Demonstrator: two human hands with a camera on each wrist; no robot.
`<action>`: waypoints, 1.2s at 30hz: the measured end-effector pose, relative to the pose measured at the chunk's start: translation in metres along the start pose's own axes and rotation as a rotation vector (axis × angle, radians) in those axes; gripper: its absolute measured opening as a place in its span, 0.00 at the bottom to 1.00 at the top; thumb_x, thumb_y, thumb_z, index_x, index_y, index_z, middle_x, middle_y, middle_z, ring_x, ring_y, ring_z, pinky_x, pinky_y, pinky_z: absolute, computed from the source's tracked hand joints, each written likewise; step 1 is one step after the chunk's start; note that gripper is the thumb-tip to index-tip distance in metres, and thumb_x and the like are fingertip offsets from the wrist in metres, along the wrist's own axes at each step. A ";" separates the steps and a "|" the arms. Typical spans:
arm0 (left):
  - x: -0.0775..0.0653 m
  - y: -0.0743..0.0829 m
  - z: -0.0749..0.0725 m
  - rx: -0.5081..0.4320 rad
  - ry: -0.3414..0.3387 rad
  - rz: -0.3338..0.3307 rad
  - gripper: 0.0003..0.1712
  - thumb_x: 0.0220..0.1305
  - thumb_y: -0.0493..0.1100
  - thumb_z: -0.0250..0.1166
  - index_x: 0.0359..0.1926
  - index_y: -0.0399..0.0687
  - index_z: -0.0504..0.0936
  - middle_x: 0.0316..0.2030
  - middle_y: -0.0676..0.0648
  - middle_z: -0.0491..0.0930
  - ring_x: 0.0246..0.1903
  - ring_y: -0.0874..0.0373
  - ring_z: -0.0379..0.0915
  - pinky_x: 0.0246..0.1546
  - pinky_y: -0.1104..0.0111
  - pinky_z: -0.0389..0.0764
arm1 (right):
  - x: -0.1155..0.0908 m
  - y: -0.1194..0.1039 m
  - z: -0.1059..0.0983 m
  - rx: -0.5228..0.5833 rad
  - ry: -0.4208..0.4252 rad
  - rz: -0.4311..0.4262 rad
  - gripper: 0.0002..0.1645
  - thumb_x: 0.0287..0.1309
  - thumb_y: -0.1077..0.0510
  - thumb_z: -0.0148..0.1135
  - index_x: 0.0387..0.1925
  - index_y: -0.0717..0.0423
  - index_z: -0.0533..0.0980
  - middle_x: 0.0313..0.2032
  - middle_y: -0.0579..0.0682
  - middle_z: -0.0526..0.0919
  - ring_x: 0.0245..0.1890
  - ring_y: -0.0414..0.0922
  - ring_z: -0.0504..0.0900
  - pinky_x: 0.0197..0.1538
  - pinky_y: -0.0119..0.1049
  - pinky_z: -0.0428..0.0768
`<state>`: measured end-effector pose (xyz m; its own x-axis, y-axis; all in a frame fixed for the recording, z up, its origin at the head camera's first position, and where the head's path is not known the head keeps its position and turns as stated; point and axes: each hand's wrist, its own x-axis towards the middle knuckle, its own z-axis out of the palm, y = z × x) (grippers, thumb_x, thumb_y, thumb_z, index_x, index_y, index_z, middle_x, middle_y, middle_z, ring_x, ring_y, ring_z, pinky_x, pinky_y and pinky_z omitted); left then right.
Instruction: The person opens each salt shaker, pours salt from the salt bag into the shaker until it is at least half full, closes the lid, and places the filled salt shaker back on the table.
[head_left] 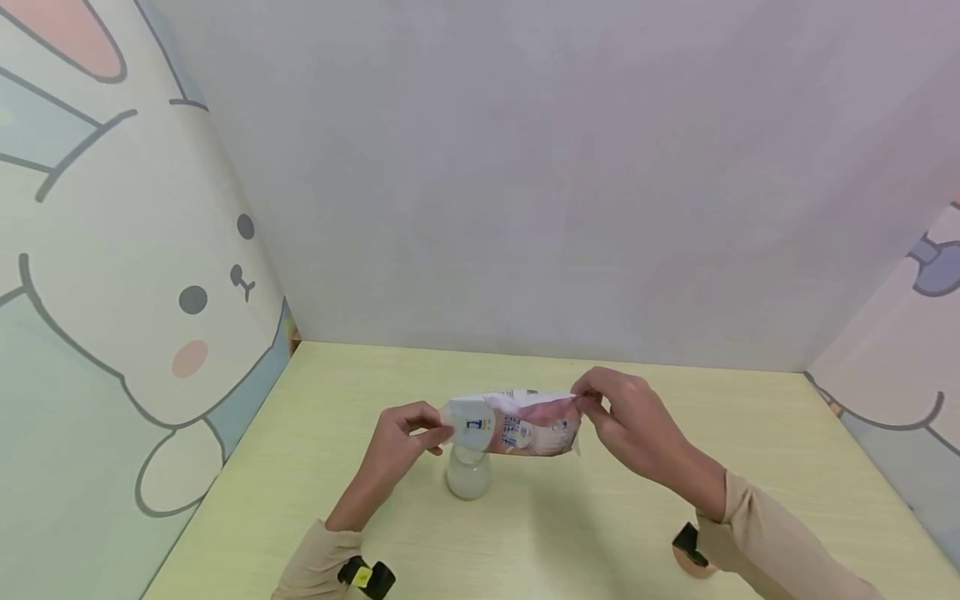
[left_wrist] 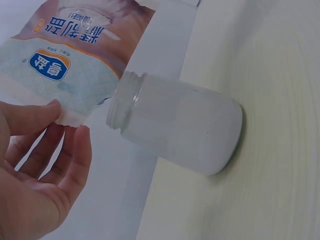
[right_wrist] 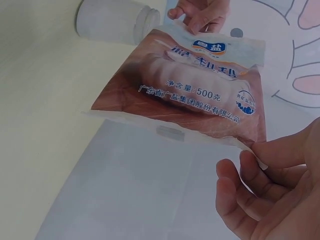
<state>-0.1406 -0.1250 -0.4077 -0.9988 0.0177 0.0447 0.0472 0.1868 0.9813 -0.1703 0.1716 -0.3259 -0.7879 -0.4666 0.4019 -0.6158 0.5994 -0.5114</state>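
Observation:
A printed salt bag, blue-white at one end and brown-pink at the other, is stretched between both hands above the table. My left hand pinches its blue-white end between thumb and fingers. At the opposite end, a corner of the bag is pinched by my right hand. Under the blue-white end stands a clear glass jar, upright and without a lid, with white contents inside. In the left wrist view, that end of the bag lies at the jar's mouth; whether they touch I cannot tell.
A pale wooden table meets a plain grey wall at the back. Cartoon-printed panels flank both sides. Near my right sleeve sits a small round pinkish-brown object, partly hidden by a black wrist strap.

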 end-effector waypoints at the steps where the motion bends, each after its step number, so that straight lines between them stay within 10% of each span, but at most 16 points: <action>1: 0.000 0.000 0.000 0.001 0.000 0.001 0.03 0.56 0.31 0.67 0.29 0.40 0.82 0.32 0.41 0.80 0.32 0.49 0.79 0.29 0.63 0.84 | 0.000 0.000 0.000 0.001 0.001 -0.001 0.12 0.54 0.73 0.56 0.31 0.55 0.79 0.30 0.43 0.80 0.25 0.38 0.71 0.27 0.31 0.73; 36: 0.001 -0.002 -0.001 -0.022 -0.011 -0.007 0.03 0.56 0.33 0.68 0.32 0.37 0.81 0.33 0.41 0.80 0.33 0.46 0.78 0.30 0.62 0.84 | 0.000 0.002 0.002 0.031 0.026 -0.028 0.12 0.54 0.74 0.56 0.31 0.55 0.79 0.29 0.42 0.79 0.23 0.36 0.69 0.22 0.29 0.70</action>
<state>-0.1414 -0.1263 -0.4095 -0.9990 0.0269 0.0355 0.0395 0.1655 0.9854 -0.1713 0.1718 -0.3282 -0.7704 -0.4658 0.4354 -0.6376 0.5661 -0.5225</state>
